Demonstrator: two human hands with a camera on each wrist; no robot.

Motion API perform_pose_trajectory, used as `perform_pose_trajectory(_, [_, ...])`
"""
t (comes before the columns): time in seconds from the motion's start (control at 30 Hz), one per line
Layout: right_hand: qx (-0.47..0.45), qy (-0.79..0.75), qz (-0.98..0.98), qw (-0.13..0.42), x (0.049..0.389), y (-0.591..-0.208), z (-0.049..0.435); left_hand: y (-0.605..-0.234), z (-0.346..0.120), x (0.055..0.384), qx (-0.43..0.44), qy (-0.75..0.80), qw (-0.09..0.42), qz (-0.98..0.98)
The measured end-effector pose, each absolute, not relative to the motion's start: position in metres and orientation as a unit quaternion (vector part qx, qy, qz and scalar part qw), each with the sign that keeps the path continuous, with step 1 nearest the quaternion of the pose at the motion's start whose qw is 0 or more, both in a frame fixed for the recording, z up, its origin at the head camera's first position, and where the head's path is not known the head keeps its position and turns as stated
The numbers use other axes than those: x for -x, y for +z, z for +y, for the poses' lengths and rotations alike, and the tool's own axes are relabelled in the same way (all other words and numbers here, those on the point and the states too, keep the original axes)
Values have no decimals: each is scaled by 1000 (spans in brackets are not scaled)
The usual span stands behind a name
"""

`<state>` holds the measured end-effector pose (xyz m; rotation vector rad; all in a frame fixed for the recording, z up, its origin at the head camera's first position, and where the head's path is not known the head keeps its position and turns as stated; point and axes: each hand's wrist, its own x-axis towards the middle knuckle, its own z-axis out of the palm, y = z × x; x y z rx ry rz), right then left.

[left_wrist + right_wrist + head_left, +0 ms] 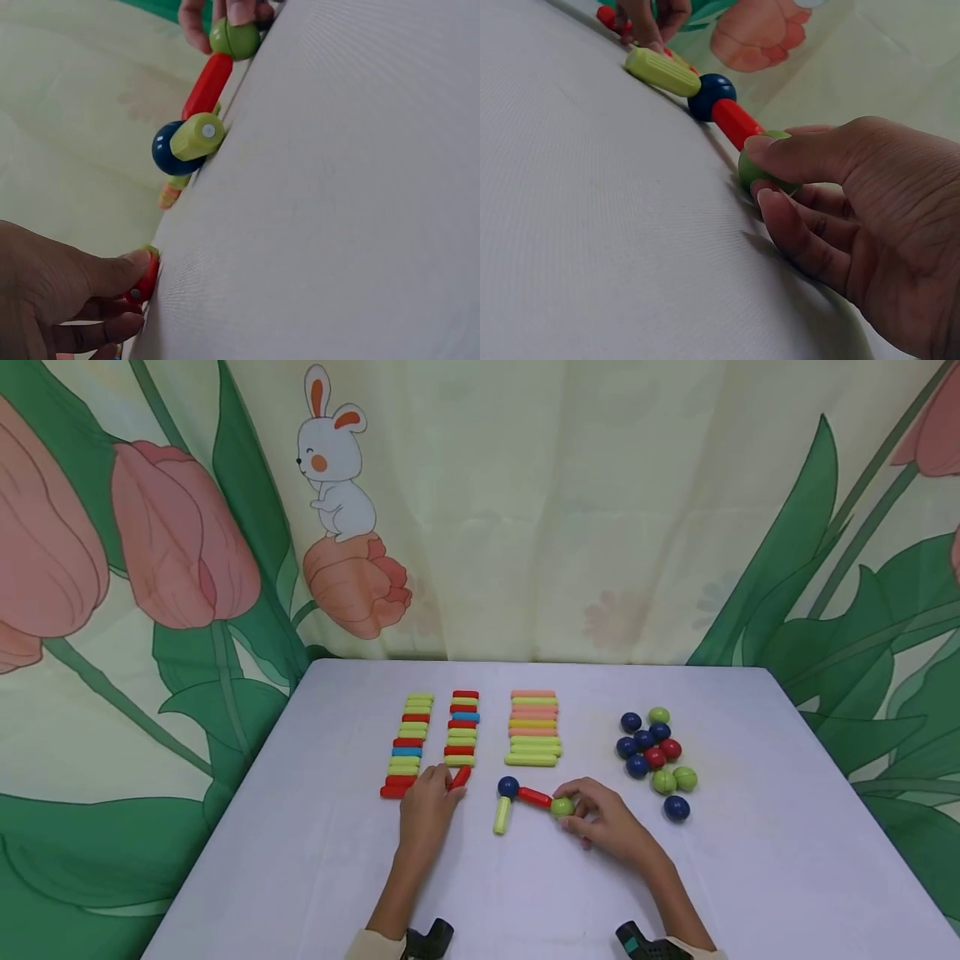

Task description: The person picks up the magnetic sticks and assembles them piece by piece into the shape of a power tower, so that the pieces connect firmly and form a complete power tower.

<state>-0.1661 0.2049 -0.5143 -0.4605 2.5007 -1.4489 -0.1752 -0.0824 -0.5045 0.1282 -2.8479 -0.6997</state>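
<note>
My left hand [426, 810] pinches a red rod [460, 777] between thumb and fingers, close to the table; a metallic dot shows on the rod's end in the left wrist view. On the other side, my right hand [609, 820] grips a green ball [562, 807] with thumb and fingertips. That ball meets one end of another red rod [535, 797], whose far end joins a dark blue ball [508, 787]. From the blue ball a light green rod [502, 817] points toward the table's near side, forming a bent chain.
Left of centre lie two columns of short rods, a longer left column [407, 752] and a shorter one [462, 724]. A third column of longer rods [533, 735] is beside them. Several blue, red and green balls [644, 740] cluster at right on the white table [750, 877].
</note>
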Motion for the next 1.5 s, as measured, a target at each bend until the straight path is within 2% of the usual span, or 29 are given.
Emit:
perform_pose_trajectory(0.13, [171, -479, 855, 99, 168, -513, 203, -502, -80, 177, -51, -247, 93, -963])
perform_pose_trajectory(0.3, [172, -478, 856, 100, 170, -514, 202, -496, -81, 175, -45, -338, 48, -939])
perform_pose_trajectory(0.47, [151, -479, 858, 108, 170, -516, 201, -488, -75, 169, 48, -426, -35, -903])
perform_pose_trajectory(0.57, [131, -482, 858, 119, 170, -517, 201, -486, -63, 164, 103, -421, -87, -897])
perform_pose_trajectory(0.67, [118, -490, 854, 129, 170, -517, 200, -488, -50, 157, 129, -391, -106, -905])
perform_pose_trajectory(0.93, [118, -507, 845, 127, 167, -513, 200, -494, -24, 149, 120, -364, -91, -919])
perform_pose_trajectory(1.2, [126, -502, 846, 127, 157, -490, 193, -494, -21, 144, 122, -354, -57, -926])
perform_pose_trajectory(1.3, [116, -512, 841, 128, 159, -495, 193, -493, -25, 144, 111, -365, -46, -923])
perform_pose_trajectory(1.5, [126, -512, 841, 121, 165, -513, 198, -492, -37, 150, 53, -368, 12, -928])
